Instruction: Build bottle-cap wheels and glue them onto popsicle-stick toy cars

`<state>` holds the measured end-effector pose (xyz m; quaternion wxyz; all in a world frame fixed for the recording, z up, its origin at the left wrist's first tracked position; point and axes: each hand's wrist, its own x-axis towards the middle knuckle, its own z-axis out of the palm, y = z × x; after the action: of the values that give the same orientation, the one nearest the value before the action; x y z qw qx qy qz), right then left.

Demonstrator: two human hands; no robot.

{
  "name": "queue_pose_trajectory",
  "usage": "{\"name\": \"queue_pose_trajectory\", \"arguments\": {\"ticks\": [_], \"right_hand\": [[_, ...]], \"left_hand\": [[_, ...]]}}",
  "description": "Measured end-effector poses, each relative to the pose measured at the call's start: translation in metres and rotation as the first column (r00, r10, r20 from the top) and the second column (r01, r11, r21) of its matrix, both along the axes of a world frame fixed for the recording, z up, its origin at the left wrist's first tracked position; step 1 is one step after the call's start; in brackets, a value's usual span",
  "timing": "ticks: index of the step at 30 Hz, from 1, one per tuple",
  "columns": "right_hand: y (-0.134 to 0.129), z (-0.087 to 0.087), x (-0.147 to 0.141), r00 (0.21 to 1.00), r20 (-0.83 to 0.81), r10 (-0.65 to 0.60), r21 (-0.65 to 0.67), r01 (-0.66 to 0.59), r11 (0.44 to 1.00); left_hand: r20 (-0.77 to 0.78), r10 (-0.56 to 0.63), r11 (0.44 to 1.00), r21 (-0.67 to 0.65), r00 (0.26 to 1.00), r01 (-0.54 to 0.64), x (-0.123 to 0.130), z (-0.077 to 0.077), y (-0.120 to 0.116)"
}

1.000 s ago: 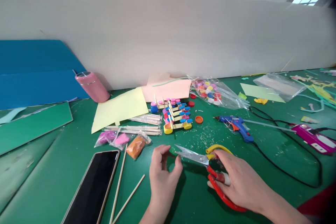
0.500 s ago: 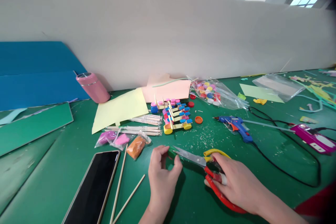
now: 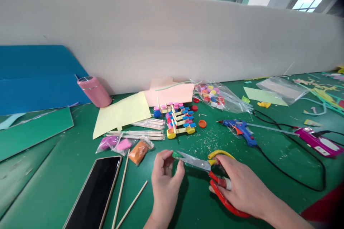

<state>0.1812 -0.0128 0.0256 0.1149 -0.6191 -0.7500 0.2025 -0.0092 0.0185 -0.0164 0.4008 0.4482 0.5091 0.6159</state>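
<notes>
Looking over our green bench [image 3: 64,171], the white panel [image 3: 161,35] along the back is the biggest thing here, with a blue board [image 3: 40,91] leaning at the far left. Our phone [image 3: 94,193] lies face up on the left, with two thin sticks [image 3: 132,204] beside it.

We've got our right hand [image 3: 242,182] wrapped round the handles of the scissors [image 3: 197,162], blades pointing left. Our left hand [image 3: 165,186] is curled, with a small green piece [image 3: 176,155] pinched at the index finger and thumb. Just past that sit the little stick-and-cap builds [image 3: 182,129], plus a loose orange cap [image 3: 202,126], and the blue glue gun [image 3: 242,128] lies off to the right.

The green piece is up at the blade tips, so we'd call this the trimming step. It's green on green, though, so we can't really tell its full shape or how deep the blades bite. From here, good cutting calls for a steady left pinch, fingertips clear of the edges, and short, gentle squeezes on the handles.
</notes>
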Motion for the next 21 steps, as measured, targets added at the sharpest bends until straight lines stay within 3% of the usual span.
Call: {"name": "queue_pose_trajectory", "arguments": {"ticks": [8,21], "right_hand": [[0.0023,-0.0071,0.0014,0.998,0.056,0.029,0.073,-0.033,0.997],[0.0059,-0.0057,-0.0037,0.998,0.069,0.001,-0.015,0.0,1.0]], "left_hand": [[-0.022,0.017,1.0,0.015,1.0,-0.017,0.0011,0.001,-0.0006],[-0.097,0.056,0.998,0.044,0.994,-0.052,0.0008,-0.0005,-0.0023]]}}
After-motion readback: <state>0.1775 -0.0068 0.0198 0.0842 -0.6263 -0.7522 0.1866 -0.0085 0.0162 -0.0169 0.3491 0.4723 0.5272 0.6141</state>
